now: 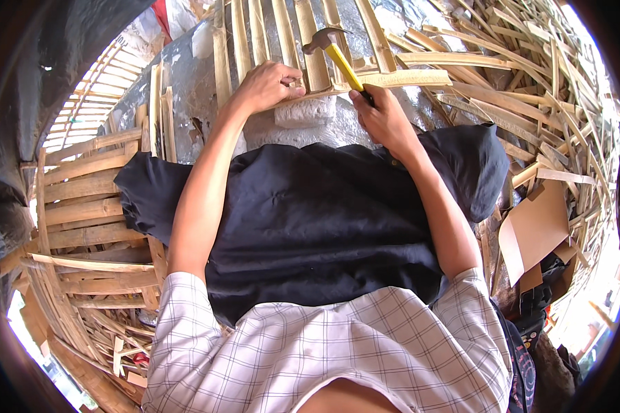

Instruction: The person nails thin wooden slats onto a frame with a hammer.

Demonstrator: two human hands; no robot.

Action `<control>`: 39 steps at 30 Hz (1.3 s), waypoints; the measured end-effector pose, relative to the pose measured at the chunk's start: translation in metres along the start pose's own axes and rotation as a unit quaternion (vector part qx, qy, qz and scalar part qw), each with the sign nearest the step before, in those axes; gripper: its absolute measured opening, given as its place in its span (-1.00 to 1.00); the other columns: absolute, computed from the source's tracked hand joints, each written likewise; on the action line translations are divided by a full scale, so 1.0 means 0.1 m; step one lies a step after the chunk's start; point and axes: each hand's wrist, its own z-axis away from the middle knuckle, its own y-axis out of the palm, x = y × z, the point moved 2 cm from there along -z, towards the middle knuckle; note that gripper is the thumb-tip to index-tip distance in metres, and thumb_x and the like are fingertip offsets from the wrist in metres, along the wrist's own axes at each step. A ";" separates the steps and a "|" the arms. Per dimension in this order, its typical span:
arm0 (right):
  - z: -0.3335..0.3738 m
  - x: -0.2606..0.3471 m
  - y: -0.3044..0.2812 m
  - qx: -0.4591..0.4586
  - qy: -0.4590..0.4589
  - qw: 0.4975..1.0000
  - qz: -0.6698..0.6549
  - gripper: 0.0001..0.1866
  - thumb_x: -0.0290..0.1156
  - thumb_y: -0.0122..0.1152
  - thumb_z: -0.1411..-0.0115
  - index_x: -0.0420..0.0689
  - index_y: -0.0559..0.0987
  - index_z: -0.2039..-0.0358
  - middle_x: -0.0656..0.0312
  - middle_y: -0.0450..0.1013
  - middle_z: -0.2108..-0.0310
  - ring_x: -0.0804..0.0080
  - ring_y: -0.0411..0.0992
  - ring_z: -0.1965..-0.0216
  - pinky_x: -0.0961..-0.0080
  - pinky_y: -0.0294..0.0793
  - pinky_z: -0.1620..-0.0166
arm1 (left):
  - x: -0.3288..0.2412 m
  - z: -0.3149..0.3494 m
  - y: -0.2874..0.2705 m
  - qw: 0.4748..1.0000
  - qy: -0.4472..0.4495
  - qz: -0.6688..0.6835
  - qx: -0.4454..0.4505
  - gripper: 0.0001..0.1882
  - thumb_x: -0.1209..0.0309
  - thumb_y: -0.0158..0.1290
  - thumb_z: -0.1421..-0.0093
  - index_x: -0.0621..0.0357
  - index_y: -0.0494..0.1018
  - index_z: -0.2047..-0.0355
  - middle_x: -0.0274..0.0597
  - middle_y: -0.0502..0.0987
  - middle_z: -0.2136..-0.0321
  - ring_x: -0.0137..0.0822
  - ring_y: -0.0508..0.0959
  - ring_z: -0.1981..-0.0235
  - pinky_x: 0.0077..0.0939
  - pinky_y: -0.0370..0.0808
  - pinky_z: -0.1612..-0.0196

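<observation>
My right hand is wrapped round the dark grip of a claw hammer with a yellow handle. The hammer's metal head is raised over the bamboo slats, which run side by side away from me. Their near ends meet a bamboo crosspiece that sticks out to the right. My left hand is closed at the crosspiece among the slat ends, with thumb and fingers curled together; whatever they pinch is too small or hidden. A pale stone block sits just under the crosspiece.
Loose bamboo strips lie heaped along the right side. A bamboo slatted frame stands at the left, with scraps below it. Black cloth covers my lap. A cardboard piece lies at the right, near my elbow.
</observation>
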 end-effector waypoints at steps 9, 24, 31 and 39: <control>-0.01 -0.01 0.02 -0.003 -0.020 0.999 0.035 -0.66 -0.24 0.19 -0.42 -0.28 0.46 0.35 0.32 0.28 0.66 0.57 0.19 0.64 0.42 0.20 0.54 | 0.05 0.04 0.06 0.999 0.024 -0.018 -0.043 -0.54 0.12 0.31 -0.18 0.23 0.65 0.07 0.05 0.71 0.22 -0.05 0.71 0.17 -0.22 0.60 0.03; 0.10 0.32 0.20 0.040 -0.078 0.996 0.030 -0.71 -0.32 0.22 -0.37 -0.35 0.50 0.21 0.14 0.31 0.63 0.37 0.22 0.66 0.31 0.22 0.55 | 0.22 0.23 -0.29 0.970 0.107 0.134 -0.172 -0.50 0.52 0.25 -0.07 0.13 0.44 -0.06 -0.20 0.63 0.09 -0.28 0.55 -0.06 -0.24 0.47 -0.15; 0.08 0.36 0.33 0.170 0.163 0.927 -0.292 -0.76 -0.33 -0.07 -0.52 -0.26 0.46 0.11 0.48 0.01 0.62 0.74 -0.02 0.71 0.67 -0.05 0.77 | 0.19 0.15 -0.28 0.965 0.110 0.210 -0.110 -0.32 0.65 0.14 -0.10 0.11 0.40 -0.29 -0.23 0.59 -0.11 -0.33 0.52 -0.18 -0.26 0.41 -0.20; 0.04 0.37 0.45 0.191 0.175 0.902 -0.345 -0.76 -0.31 -0.06 -0.52 -0.24 0.43 0.20 0.45 0.04 0.61 0.70 0.01 0.71 0.63 -0.03 0.74 | 0.31 0.06 -0.13 0.958 0.102 0.231 -0.136 -0.35 0.69 0.16 -0.09 0.07 0.46 -0.23 -0.21 0.57 -0.10 -0.29 0.53 -0.15 -0.31 0.49 -0.10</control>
